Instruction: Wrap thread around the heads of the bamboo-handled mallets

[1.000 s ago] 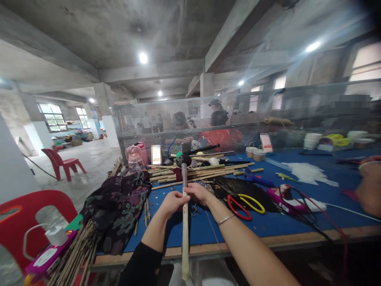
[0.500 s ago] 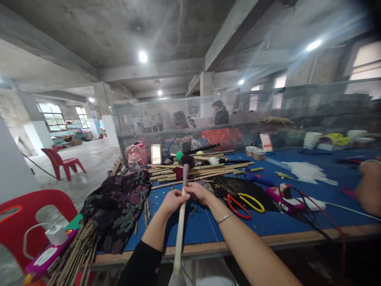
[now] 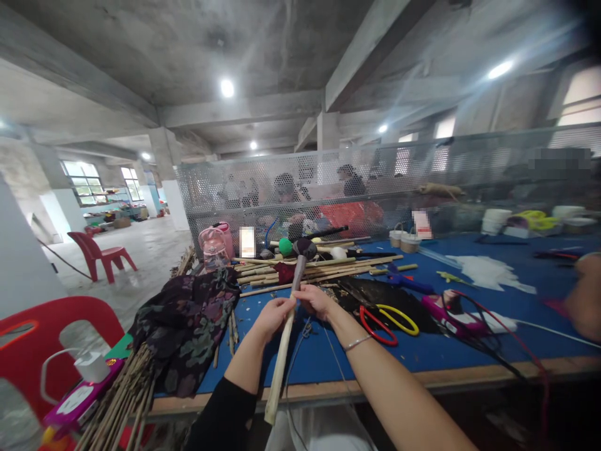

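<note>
My left hand (image 3: 275, 315) and my right hand (image 3: 319, 302) meet around a pale wooden stick (image 3: 278, 376), fingers pinched on it about midway. Its lower end slants toward me over the table edge. The upper part has a smooth grey covering (image 3: 298, 275); beyond it sits a dark rounded ball (image 3: 306, 248), and I cannot tell whether they are joined. A thin grey cord (image 3: 293, 351) hangs near the hands and loops on the blue table (image 3: 323, 363). Right of my right hand lie shears with red and yellow handles (image 3: 389, 343).
Bamboo sticks (image 3: 347, 270) lie across the back of the table. A dark floral cloth (image 3: 188, 332) and thin twigs (image 3: 122, 394) are at left, beside a red chair (image 3: 94, 313). A purple power strip (image 3: 453, 318) with cables sits right. Another person's blurred arm (image 3: 586, 300) is at far right.
The stick has tilted: its top moved right and its lower end swung left. More of the grey cord now shows below the hands. Both hands stay on the stick.
</note>
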{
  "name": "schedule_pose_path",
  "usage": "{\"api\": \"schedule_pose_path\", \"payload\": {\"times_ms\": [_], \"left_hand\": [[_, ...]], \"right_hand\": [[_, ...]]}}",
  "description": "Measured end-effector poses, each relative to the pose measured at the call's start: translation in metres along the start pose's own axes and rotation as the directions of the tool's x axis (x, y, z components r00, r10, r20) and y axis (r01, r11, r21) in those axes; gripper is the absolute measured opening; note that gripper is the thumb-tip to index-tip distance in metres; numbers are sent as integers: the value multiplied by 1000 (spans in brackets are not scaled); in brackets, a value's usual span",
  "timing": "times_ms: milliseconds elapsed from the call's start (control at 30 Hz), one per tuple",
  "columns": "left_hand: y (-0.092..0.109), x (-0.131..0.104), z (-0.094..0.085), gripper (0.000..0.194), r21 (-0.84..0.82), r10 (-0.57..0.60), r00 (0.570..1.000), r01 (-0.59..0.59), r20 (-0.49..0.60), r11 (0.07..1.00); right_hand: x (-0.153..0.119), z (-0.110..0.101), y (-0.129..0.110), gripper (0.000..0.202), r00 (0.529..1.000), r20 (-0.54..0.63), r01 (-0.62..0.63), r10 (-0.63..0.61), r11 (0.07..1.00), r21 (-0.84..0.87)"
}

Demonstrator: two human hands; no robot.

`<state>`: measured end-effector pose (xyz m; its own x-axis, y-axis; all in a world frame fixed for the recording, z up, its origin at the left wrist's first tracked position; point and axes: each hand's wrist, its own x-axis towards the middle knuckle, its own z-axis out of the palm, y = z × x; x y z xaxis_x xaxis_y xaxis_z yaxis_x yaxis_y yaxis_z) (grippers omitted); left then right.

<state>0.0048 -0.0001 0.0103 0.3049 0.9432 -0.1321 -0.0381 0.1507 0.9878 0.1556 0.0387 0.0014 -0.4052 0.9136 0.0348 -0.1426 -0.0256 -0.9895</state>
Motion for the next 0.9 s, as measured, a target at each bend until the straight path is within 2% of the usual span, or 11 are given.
{"api": "schedule_pose_path", "payload": {"times_ms": [100, 167, 267, 333, 400, 467, 533, 633, 700, 833, 900], "left_hand": [[-2, 1, -1, 39, 187, 144, 983, -121, -113, 975], [-1, 1, -2, 39, 209, 160, 982, -136, -102, 968], [0, -1, -2, 38, 34, 106, 994, -106, 1, 994], [0, -2, -2, 36, -128, 85, 991, -71, 102, 989], [1, -3, -1, 35, -200, 56, 983, -20, 174, 980], [0, -3, -1, 34, -185, 3, 983, 31, 182, 982], [-2, -3, 0, 34, -129, -41, 990, 58, 137, 990], [-6, -1, 2, 37, 15, -28, 999, 28, 39, 1000], [-6, 0, 3, 34, 42, -17, 1000, 16, 27, 999], [0, -3, 3, 25, -185, -23, 992, 46, 125, 982], [4, -5, 3, 26, -255, -22, 984, 68, 179, 965]], "right_hand": [[-1, 1, -1, 31, 1000, -24, -12, 11, 999, -50], [-1, 1, -1, 32, 1000, -20, -8, 7, 998, -64], [-1, 0, 0, 35, 1000, 9, -6, 6, 1000, -5], [0, -1, 0, 35, 999, 46, -4, 1, 998, 62], [0, -1, 1, 34, 997, 77, -7, 0, 996, 88], [0, 0, 2, 34, 997, 77, -17, 12, 998, 64], [0, 1, 3, 33, 998, 50, -33, 32, 999, 20], [0, 6, 4, 33, 998, 10, -63, 64, 997, -54], [0, 9, 4, 33, 997, 11, -70, 71, 995, -66], [0, 9, 3, 36, 995, 101, -36, 28, 996, 81], [0, 6, 3, 36, 989, 145, -26, 4, 989, 147]]}}
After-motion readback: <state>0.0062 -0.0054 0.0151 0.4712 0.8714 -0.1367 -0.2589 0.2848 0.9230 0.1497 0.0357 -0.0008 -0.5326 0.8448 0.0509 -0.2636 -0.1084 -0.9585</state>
